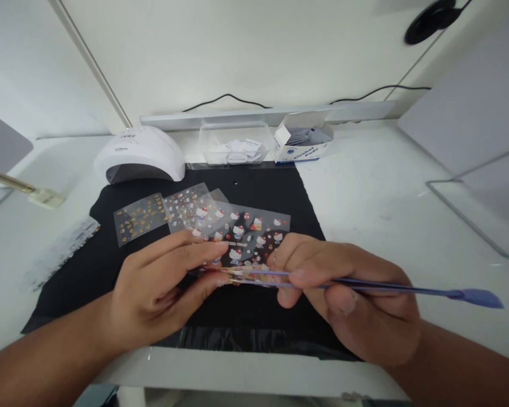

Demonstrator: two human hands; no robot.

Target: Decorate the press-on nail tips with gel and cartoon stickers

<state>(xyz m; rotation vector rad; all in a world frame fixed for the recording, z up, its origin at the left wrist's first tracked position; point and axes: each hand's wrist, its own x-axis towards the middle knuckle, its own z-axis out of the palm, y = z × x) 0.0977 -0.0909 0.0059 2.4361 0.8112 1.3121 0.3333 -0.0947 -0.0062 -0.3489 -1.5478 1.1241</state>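
My left hand [165, 288] pinches something small and shiny at its fingertips; part of it is hidden by the fingers. Purple tweezers [390, 288] are gripped in my right hand [356, 299], their tips reaching to the left hand's fingertips. Behind the fingers is a clear sticker sheet [261, 240] printed with white cat characters and red bits; its lower part lies behind the hands. Whether a finger touches that sheet I cannot tell. A second clear sheet [182, 212] with small red and white prints and a third sheet [139, 217] with gold prints lie farther left.
A black mat [275, 183] covers the middle of the white table [360, 186]. Along the back stand a white nail lamp [139, 150], a clear tray [212, 138] with small packets, and an alcohol pad box [303, 150]. A metal wire stand [466, 220] is at right.
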